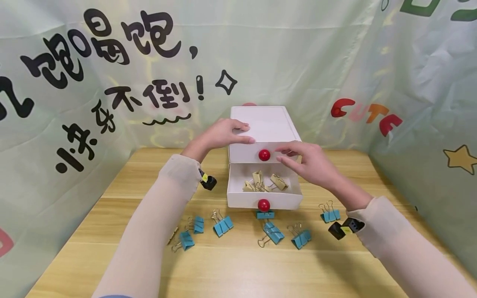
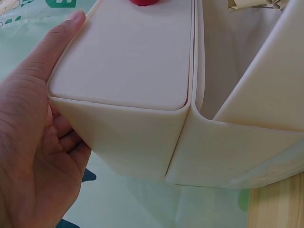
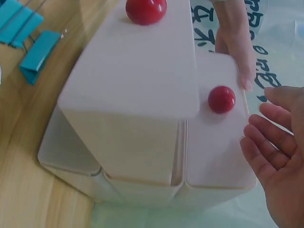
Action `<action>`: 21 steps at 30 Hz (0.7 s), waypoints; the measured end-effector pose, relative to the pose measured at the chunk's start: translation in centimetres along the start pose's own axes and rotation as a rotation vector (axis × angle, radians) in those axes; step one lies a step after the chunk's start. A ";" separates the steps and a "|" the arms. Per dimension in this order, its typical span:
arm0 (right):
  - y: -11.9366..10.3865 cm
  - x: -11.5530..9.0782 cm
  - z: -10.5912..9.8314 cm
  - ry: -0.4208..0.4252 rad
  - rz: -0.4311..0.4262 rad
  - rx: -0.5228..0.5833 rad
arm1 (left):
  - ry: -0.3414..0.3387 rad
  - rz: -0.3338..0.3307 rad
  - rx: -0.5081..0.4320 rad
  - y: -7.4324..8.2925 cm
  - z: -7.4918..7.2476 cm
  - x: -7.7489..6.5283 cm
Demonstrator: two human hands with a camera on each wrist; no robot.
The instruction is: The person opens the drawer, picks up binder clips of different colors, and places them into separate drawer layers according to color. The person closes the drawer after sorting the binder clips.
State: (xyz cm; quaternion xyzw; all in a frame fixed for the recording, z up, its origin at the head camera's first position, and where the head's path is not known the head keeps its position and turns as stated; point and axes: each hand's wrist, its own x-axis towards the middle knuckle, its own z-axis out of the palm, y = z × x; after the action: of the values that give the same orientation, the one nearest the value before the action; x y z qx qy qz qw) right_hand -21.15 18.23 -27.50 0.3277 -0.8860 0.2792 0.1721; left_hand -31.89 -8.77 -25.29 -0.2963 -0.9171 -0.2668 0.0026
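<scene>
A white drawer box (image 1: 266,124) with red ball knobs stands on the table. My left hand (image 1: 225,133) rests on its top left edge, the thumb along the front rim, as the left wrist view (image 2: 40,114) also shows. Beside the top drawer's red knob (image 1: 264,155) is my right hand (image 1: 307,161), fingers apart and holding nothing. That top drawer is closed. Below it a drawer (image 1: 238,200) is pulled out, with several beige binder clips (image 1: 278,182) inside. In the right wrist view the right hand (image 3: 280,142) is beside the box, fingers spread.
Several blue binder clips (image 1: 273,232) lie in front of the drawer box on the wooden table (image 1: 238,269). One blue clip (image 1: 330,215) is off to the right, near the right wrist. A printed cloth (image 1: 298,62) hangs behind and at both sides.
</scene>
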 end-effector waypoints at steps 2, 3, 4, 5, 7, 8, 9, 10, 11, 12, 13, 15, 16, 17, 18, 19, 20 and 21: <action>0.3 0.1 -0.3 0.044 -0.004 -0.017 | 0.000 0.000 0.004 0.0 0.0 0.0; 0.4 0.1 -0.4 0.068 -0.011 -0.024 | 0.000 0.000 0.005 0.0 0.0 0.0; 0.6 0.2 -0.6 0.091 -0.018 -0.027 | 0.002 0.001 0.008 -0.1 0.0 0.0; 0.8 0.3 -0.7 0.112 -0.024 -0.033 | 0.002 0.002 0.007 -0.1 0.1 0.1; 1.2 0.5 -0.9 0.143 -0.033 -0.048 | 0.001 0.002 0.006 -0.1 0.1 0.1; 1.4 0.7 -1.0 0.151 -0.035 -0.054 | 0.002 0.003 0.002 -0.1 0.1 0.0; 1.6 0.9 -1.1 0.154 -0.034 -0.059 | 0.002 0.003 0.001 -0.2 0.1 0.0; 1.9 1.1 -1.2 0.156 -0.031 -0.066 | 0.001 0.001 -0.001 -0.2 0.2 0.0; 2.1 1.3 -1.3 0.154 -0.026 -0.073 | -0.001 0.000 -0.006 -0.2 0.2 0.0; 2.4 1.5 -1.3 0.148 -0.017 -0.078 | -0.003 0.000 -0.009 -0.2 0.2 0.0; 2.6 1.7 -1.4 0.141 -0.009 -0.082 | -0.003 0.002 -0.013 -0.2 0.2 0.0; 3.0 2.1 -1.6 0.121 0.012 -0.094 | -0.004 0.003 -0.013 -0.2 0.1 0.1; 3.1 2.4 -1.6 0.109 0.020 -0.104 | -0.005 0.003 -0.014 -0.2 0.1 0.1; 3.3 2.5 -1.7 0.093 0.029 -0.114 | -0.005 0.003 -0.014 -0.1 0.0 0.1; 3.4 2.7 -1.7 0.077 0.035 -0.127 | -0.004 0.003 -0.011 -0.1 0.0 0.1; 3.6 2.9 -1.7 0.061 0.036 -0.140 | -0.002 0.004 -0.006 -0.1 0.0 0.1; 3.8 3.1 -1.7 0.046 0.039 -0.151 | -0.001 0.003 -0.002 -0.1 0.0 0.1; 4.0 3.3 -1.7 0.032 0.038 -0.157 | -0.002 0.002 0.001 -0.1 0.0 0.1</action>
State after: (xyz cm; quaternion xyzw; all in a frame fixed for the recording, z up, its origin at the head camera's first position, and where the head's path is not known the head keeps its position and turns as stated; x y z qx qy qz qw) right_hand -25.97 20.21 -26.06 0.2916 -0.9085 0.2171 0.2061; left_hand -32.05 -8.80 -25.33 -0.2974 -0.9170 -0.2658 0.0022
